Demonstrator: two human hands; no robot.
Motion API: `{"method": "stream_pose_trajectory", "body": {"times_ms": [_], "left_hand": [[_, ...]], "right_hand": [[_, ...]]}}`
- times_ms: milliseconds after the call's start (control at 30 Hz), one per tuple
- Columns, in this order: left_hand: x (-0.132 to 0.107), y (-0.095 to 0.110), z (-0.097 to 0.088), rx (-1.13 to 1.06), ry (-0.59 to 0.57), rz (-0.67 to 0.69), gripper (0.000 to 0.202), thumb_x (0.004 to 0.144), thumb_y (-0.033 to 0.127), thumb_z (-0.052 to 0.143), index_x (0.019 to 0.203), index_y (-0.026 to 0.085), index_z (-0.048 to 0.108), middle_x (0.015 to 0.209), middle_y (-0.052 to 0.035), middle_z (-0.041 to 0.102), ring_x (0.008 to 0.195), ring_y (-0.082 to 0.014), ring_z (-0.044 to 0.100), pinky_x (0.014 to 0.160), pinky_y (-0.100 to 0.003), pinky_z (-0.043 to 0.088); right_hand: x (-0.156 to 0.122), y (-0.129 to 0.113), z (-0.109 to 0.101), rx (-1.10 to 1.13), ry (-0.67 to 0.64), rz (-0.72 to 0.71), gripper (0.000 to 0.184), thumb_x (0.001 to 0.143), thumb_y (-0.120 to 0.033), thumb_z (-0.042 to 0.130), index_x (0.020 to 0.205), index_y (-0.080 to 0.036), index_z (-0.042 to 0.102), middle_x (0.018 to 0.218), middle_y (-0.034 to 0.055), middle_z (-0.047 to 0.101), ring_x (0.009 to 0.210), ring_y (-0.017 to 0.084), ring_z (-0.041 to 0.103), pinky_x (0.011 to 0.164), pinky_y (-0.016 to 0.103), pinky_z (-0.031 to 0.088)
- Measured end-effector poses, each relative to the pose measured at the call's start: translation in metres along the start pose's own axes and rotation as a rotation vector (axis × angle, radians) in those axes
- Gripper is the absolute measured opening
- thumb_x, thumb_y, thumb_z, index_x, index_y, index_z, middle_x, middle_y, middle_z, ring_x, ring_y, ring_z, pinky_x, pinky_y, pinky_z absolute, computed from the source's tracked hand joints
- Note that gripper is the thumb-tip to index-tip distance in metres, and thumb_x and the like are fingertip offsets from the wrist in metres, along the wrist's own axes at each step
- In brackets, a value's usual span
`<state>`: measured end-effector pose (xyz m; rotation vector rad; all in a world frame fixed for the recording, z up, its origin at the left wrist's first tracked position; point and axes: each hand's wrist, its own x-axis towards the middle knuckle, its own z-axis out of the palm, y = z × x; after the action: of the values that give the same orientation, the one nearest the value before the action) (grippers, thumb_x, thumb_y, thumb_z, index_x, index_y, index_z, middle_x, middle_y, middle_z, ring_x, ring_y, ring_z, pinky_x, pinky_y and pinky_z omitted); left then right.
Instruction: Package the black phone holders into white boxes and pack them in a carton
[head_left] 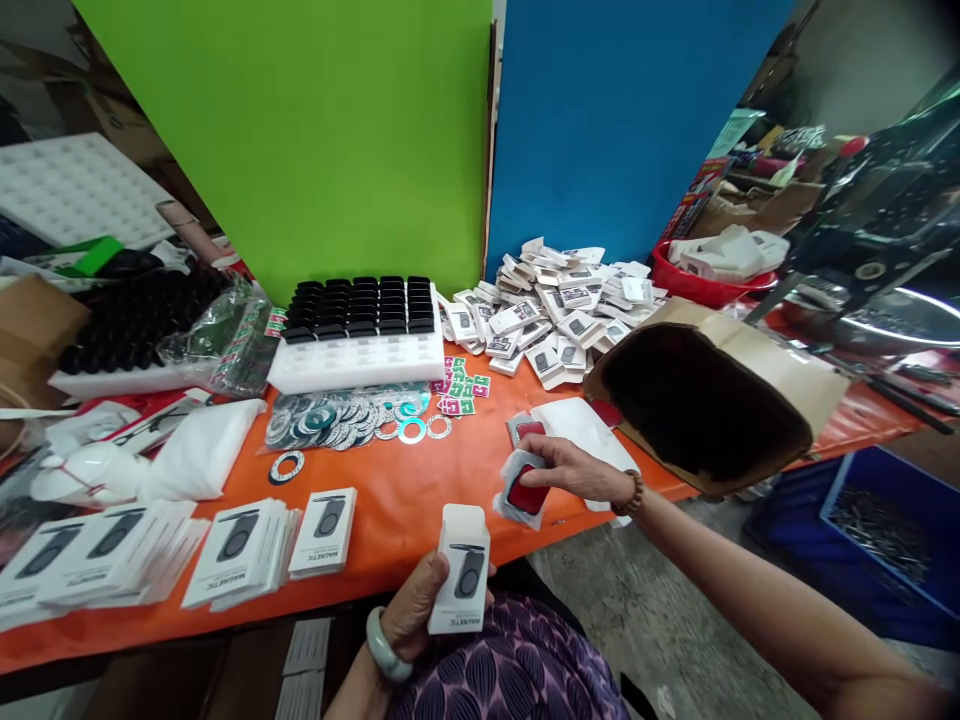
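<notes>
My left hand, a pale bangle at its wrist, grips a white box printed with a dark phone-holder picture; the box's end flap stands raised at the top. My right hand, with a beaded bracelet, has its fingers closed on a red and grey item in a clear bag at the table's front edge. Just behind that item lies another red and grey bagged piece. A white sheet lies under and beside the right hand.
Stacked white boxes line the front left. Behind are loose rings, small printed cards, black pieces in a white foam tray and a pile of small boxes. An open carton tilts at the right, above a blue bin.
</notes>
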<state>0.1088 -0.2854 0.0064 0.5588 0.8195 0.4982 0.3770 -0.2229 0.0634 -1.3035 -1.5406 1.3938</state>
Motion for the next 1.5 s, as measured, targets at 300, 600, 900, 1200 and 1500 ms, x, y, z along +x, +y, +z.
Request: {"method": "stream_pose_trajectory", "body": {"times_ms": [300, 600, 900, 1200, 1500], "left_hand": [[-0.001, -0.006, 0.004, -0.025, -0.201, 0.091, 0.072, 0.055, 0.069, 0.073, 0.099, 0.011, 0.070, 0.096, -0.0143, 0.071, 0.075, -0.0239, 0.067, 0.065, -0.031, 0.049], [0.009, -0.020, -0.001, -0.046, -0.275, 0.118, 0.075, 0.054, 0.069, 0.073, 0.097, 0.008, 0.069, 0.088, -0.0150, 0.071, 0.066, -0.0212, 0.067, 0.057, -0.027, 0.049], [0.010, -0.030, -0.009, -0.058, -0.343, 0.075, 0.072, 0.057, 0.064, 0.075, 0.102, 0.007, 0.068, 0.086, -0.0159, 0.073, 0.070, -0.0208, 0.067, 0.062, -0.026, 0.049], [0.009, -0.032, -0.003, 0.011, -0.383, -0.043, 0.071, 0.049, 0.060, 0.081, 0.098, 0.010, 0.069, 0.084, -0.0115, 0.072, 0.070, -0.0207, 0.068, 0.064, -0.026, 0.049], [0.001, -0.030, -0.013, 0.177, -0.075, 0.134, 0.048, 0.062, 0.027, 0.083, 0.105, 0.016, 0.065, 0.092, -0.0030, 0.069, 0.082, -0.0155, 0.062, 0.075, -0.026, 0.048]], "right_hand": [[0.010, -0.020, 0.065, 0.193, -0.048, -0.080, 0.030, 0.075, -0.034, 0.069, 0.096, -0.021, 0.052, 0.091, -0.0003, 0.062, 0.081, 0.016, 0.060, 0.073, 0.029, 0.049], [-0.001, -0.018, 0.061, -0.153, -0.133, -0.067, 0.020, 0.078, -0.023, 0.063, 0.094, -0.021, 0.053, 0.084, -0.0020, 0.060, 0.074, 0.014, 0.055, 0.067, 0.025, 0.045], [0.000, -0.013, 0.074, -0.194, -0.241, -0.019, 0.022, 0.074, -0.019, 0.065, 0.091, -0.019, 0.052, 0.085, -0.0011, 0.060, 0.075, 0.014, 0.055, 0.066, 0.025, 0.043], [-0.018, -0.005, 0.081, -0.298, -0.330, -0.020, 0.024, 0.074, -0.013, 0.068, 0.096, -0.017, 0.060, 0.082, -0.0008, 0.062, 0.074, 0.014, 0.057, 0.066, 0.024, 0.042], [-0.055, 0.003, 0.111, -0.491, -0.218, -0.144, 0.040, 0.077, -0.008, 0.061, 0.115, -0.020, 0.061, 0.105, 0.0080, 0.060, 0.100, 0.025, 0.054, 0.093, 0.044, 0.041]]}}
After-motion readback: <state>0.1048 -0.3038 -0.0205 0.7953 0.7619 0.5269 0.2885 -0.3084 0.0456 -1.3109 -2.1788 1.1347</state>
